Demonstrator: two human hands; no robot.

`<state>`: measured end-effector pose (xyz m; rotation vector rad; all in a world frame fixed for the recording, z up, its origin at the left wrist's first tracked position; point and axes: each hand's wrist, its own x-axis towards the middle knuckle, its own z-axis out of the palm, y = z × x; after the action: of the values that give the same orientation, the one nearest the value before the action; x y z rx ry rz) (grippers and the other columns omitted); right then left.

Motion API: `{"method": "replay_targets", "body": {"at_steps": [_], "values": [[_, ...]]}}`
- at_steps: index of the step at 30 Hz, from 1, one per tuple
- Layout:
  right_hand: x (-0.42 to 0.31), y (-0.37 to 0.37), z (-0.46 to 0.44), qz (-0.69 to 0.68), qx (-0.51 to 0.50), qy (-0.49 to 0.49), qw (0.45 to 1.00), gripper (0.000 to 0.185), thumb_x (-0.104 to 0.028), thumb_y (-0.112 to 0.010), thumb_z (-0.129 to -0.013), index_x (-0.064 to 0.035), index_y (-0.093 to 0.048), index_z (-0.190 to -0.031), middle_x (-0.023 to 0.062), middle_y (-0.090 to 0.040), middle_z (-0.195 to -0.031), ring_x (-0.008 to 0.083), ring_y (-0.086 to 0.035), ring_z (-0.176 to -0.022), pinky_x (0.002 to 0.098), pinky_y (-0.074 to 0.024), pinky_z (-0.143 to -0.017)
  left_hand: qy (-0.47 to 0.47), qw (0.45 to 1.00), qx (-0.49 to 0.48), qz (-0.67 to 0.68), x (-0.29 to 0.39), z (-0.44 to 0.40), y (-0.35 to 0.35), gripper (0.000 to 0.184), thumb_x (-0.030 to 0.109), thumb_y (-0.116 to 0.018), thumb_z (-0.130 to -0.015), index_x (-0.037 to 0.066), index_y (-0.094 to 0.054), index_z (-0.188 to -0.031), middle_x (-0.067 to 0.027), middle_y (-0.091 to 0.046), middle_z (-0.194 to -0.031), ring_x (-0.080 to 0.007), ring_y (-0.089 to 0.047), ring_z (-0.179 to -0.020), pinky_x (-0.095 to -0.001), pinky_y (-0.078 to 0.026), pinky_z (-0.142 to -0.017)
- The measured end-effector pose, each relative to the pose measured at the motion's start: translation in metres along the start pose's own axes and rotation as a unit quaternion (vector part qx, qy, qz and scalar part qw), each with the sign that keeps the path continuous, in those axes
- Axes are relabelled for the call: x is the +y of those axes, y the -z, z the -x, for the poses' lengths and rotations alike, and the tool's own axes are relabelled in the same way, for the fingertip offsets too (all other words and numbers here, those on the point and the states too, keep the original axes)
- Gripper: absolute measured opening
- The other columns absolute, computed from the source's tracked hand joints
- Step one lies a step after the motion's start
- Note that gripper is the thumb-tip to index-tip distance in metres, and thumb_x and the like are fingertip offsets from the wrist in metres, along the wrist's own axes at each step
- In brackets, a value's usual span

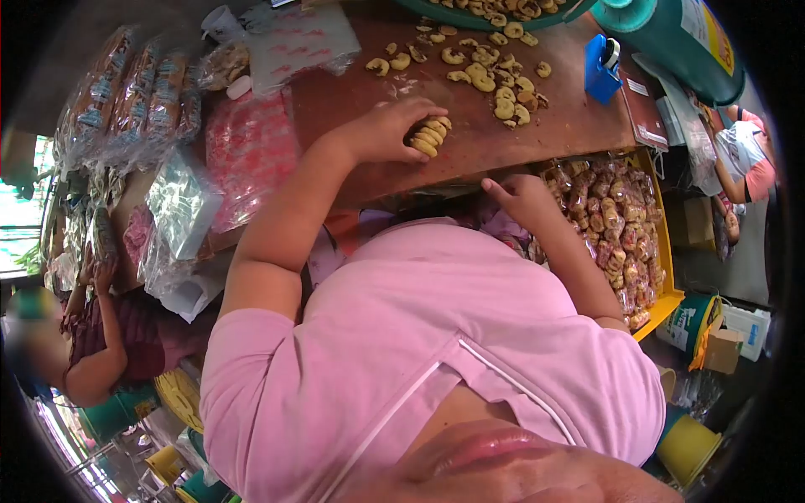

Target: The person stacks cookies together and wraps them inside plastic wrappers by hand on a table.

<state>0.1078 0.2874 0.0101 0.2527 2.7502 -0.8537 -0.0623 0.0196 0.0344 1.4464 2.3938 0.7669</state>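
My left hand (390,132) is closed around a short stack of round, golden cookies (430,136), held just above the brown table (335,109). The thumb is on the near side of the stack and the fingers on the far side. Loose curved cookies (482,77) lie scattered beyond it. By the near table edge is my right hand (521,199), its thumb stretched out to the left; its other fingers are mostly hidden. Beside it stands a yellow crate (668,251) full of wrapped cookie packs (616,226).
A green basin (470,18) with cookies stands at the far edge, near a blue tape dispenser (602,69). Plastic sheets (251,159) and packed bags (138,96) lie left. One person (101,335) is at the left, another (742,155) at the right.
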Motion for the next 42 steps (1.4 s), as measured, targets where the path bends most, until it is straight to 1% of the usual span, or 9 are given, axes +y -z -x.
{"method": "replay_targets", "body": {"at_steps": [5, 12, 15, 18, 27, 30, 35, 40, 42], "values": [[-0.019, -0.01, -0.014, -0.314, -0.057, -0.02, 0.948, 0.036, -0.035, -0.064, -0.102, -0.0039, -0.067, -0.084, -0.0001, -0.062, -0.067, 0.006, -0.057, -0.062, 0.0228, -0.0442, -0.056, -0.004, 0.999, -0.038, 0.016, 0.001, -0.001, 0.01, 0.078, 0.026, -0.084, -0.078, 0.015, -0.051, -0.147, -0.0152, -0.051, -0.146, -0.0337, -0.049, -0.137, -0.0422, -0.041, -0.115], [-0.051, -0.009, -0.058, -0.415, -0.017, 0.118, 0.902, 0.028, -0.028, -0.063, -0.104, -0.0047, -0.068, -0.089, -0.001, -0.063, -0.08, 0.0062, -0.058, -0.074, 0.022, -0.0459, -0.068, 0.003, 0.996, -0.059, 0.067, -0.005, -0.002, 0.014, 0.074, 0.022, -0.084, -0.078, 0.011, -0.052, -0.144, -0.0154, -0.053, -0.144, -0.0321, -0.05, -0.135, -0.0408, -0.041, -0.114], [-0.066, -0.021, -0.074, -0.247, 0.101, 0.222, 0.938, 0.022, -0.025, -0.067, -0.097, -0.0041, -0.074, -0.098, 0.011, -0.07, -0.083, 0.0271, -0.065, -0.079, 0.0385, -0.0513, -0.08, 0.007, 0.996, -0.059, 0.066, -0.007, -0.001, 0.013, 0.075, 0.023, -0.084, -0.078, 0.01, -0.051, -0.145, -0.0161, -0.053, -0.143, -0.0323, -0.051, -0.135, -0.0409, -0.042, -0.114], [-0.075, -0.021, -0.074, -0.1, 0.166, 0.394, 0.899, 0.021, -0.024, -0.07, -0.092, -0.0086, -0.075, -0.106, 0.0141, -0.071, -0.102, 0.0347, -0.065, -0.099, 0.0439, -0.0502, -0.091, 0.019, 0.998, -0.049, 0.041, -0.015, -0.001, 0.01, 0.077, 0.025, -0.084, -0.078, 0.008, -0.05, -0.145, -0.0168, -0.053, -0.144, -0.0324, -0.051, -0.135, -0.0409, -0.042, -0.114], [-0.083, -0.031, -0.068, 0.078, 0.208, 0.439, 0.87, 0.043, -0.04, -0.067, -0.091, -0.019, -0.066, -0.129, 0.0093, -0.06, -0.132, 0.0334, -0.053, -0.128, 0.0476, -0.0435, -0.104, -0.001, 1.0, 0.006, -0.014, -0.048, -0.001, -0.009, 0.078, 0.029, -0.085, -0.075, 0.017, -0.053, -0.145, -0.0103, -0.051, -0.151, -0.0307, -0.038, -0.147, -0.0494, -0.028, -0.121], [-0.094, -0.032, -0.077, 0.088, 0.215, 0.44, 0.867, 0.037, -0.046, -0.064, -0.093, -0.0186, -0.07, -0.118, 0.0044, -0.065, -0.129, 0.0332, -0.056, -0.124, 0.0564, -0.0464, -0.097, 0.026, 0.997, 0.02, -0.071, -0.053, 0.006, -0.009, 0.072, 0.026, -0.081, -0.079, 0.019, -0.053, -0.145, -0.0076, -0.048, -0.154, -0.0308, -0.032, -0.151, -0.0523, -0.024, -0.122], [-0.102, -0.042, -0.102, 0.139, 0.194, 0.429, 0.871, 0.032, -0.044, -0.065, -0.091, -0.014, -0.07, -0.101, 0.0057, -0.067, -0.113, 0.031, -0.06, -0.11, 0.052, -0.0482, -0.09, 0.108, 0.988, 0.068, -0.091, -0.063, 0.054, 0.0, 0.04, 0.022, -0.073, -0.089, 0.015, -0.066, -0.128, -0.0059, -0.052, -0.149, -0.0362, -0.032, -0.15, -0.0514, -0.025, -0.122], [-0.11, -0.043, -0.101, 0.122, 0.201, 0.416, 0.879, 0.028, -0.04, -0.066, -0.091, -0.0126, -0.069, -0.096, 0.0057, -0.066, -0.106, 0.03, -0.061, -0.105, 0.0488, -0.0489, -0.087, 0.175, 0.958, 0.201, 0.105, -0.02, 0.102, -0.032, 0.025, 0.032, -0.072, -0.093, 0.008, -0.075, -0.099, -0.0078, -0.062, -0.135, -0.0387, -0.04, -0.141, -0.0493, -0.033, -0.117], [-0.11, -0.043, -0.101, 0.114, 0.209, 0.423, 0.874, 0.026, -0.038, -0.065, -0.092, -0.0129, -0.069, -0.096, 0.0056, -0.066, -0.107, 0.0298, -0.061, -0.105, 0.0482, -0.0491, -0.086, 0.183, 0.959, 0.217, -0.014, 0.007, 0.104, -0.037, 0.026, 0.032, -0.072, -0.093, 0.007, -0.074, -0.099, -0.0082, -0.062, -0.134, -0.0388, -0.041, -0.141, -0.0498, -0.034, -0.115]]}}
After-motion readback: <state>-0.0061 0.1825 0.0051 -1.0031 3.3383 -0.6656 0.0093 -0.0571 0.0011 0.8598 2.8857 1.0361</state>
